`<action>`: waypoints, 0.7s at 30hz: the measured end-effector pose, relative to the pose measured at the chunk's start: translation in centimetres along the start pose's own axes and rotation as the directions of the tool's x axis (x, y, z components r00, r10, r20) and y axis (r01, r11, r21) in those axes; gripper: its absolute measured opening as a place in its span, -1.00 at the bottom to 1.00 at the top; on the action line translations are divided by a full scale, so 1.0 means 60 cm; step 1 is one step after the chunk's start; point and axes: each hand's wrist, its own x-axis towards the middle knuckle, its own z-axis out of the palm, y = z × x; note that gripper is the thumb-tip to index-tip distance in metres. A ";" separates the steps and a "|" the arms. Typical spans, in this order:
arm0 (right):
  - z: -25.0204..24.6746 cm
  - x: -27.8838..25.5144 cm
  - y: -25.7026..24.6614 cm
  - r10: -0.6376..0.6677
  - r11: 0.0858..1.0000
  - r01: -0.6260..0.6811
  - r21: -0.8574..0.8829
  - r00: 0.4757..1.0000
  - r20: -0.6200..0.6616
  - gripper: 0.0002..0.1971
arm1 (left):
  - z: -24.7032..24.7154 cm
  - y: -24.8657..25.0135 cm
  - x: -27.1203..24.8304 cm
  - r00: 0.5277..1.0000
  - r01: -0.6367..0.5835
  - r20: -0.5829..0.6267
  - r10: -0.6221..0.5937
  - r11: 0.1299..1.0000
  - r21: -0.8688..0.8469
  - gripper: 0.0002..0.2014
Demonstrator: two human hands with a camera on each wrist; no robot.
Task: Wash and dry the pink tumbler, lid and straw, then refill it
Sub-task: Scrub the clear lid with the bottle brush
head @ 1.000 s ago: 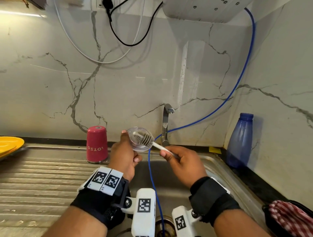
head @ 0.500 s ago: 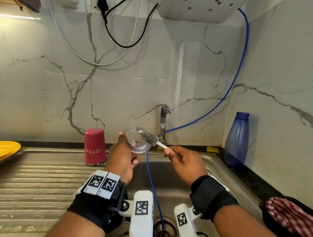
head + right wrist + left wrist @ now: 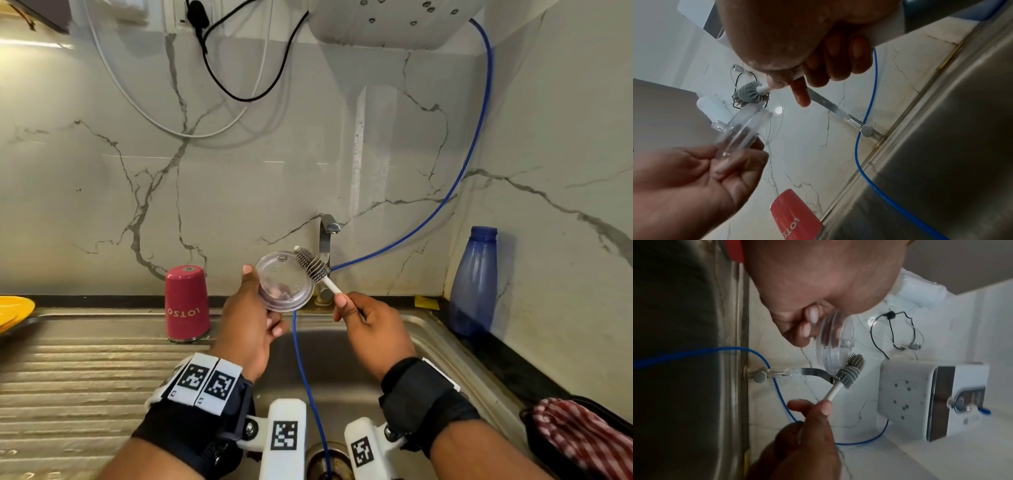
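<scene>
- The lid [image 3: 284, 286], clear and round, is held up over the sink [image 3: 428, 346], just in front of the tap [image 3: 325, 240], its flat face turned roughly toward the person and tilted back.
- The left hand [image 3: 251, 329] holds the lid by its lower left edge, thumb up along the rim and fingers curled behind; the left wrist view shows fingertips [image 3: 809, 321] pinching the rim.
- The brush [image 3: 311, 262], grey bristles on a white handle, lies against the lid's upper right rim; its long axis runs from the right hand up and to the left, across the edge rather than over the middle of the face.
- The right hand [image 3: 371, 329] is closed round the white handle, thumb and forefinger pinching it close under the bristles.
- The relation that matters next: the lid lies up and to the left of the right hand, the bristle head at the rim; scrubbing the face likely means sweeping the head leftward, or turning the lid with the left hand.
- The pink tumbler [image 3: 187, 303] stands upside down on the steel drainboard [image 3: 85, 359], left of the left hand and well apart from the lid. The straw is not visible.
- A blue hose [image 3: 308, 370] drops into the sink between the wrists; a blue bottle [image 3: 474, 281] stands on the desk at the right corner.
- No running water can be made out.
</scene>
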 end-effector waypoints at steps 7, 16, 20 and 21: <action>-0.011 0.012 -0.004 -0.021 0.988 0.017 0.152 0.999 0.028 -0.63 | 0.003 -0.017 -0.015 0.973 -0.214 0.188 0.133 0.829 0.517 -0.46; -0.028 0.011 -0.005 -0.008 0.999 0.004 0.046 0.997 0.083 -0.61 | -0.010 -0.021 -0.005 0.969 -0.244 0.108 0.221 0.815 0.525 -0.48; -0.032 0.011 -0.004 0.006 0.998 -0.012 0.057 0.996 0.090 -0.60 | -0.011 -0.007 0.002 0.977 -0.190 -0.029 0.213 0.919 0.346 -0.55; -0.032 0.010 -0.004 -0.001 0.999 -0.003 0.046 0.996 0.089 -0.60 | -0.010 -0.004 0.003 0.979 -0.163 -0.066 0.191 0.940 0.299 -0.56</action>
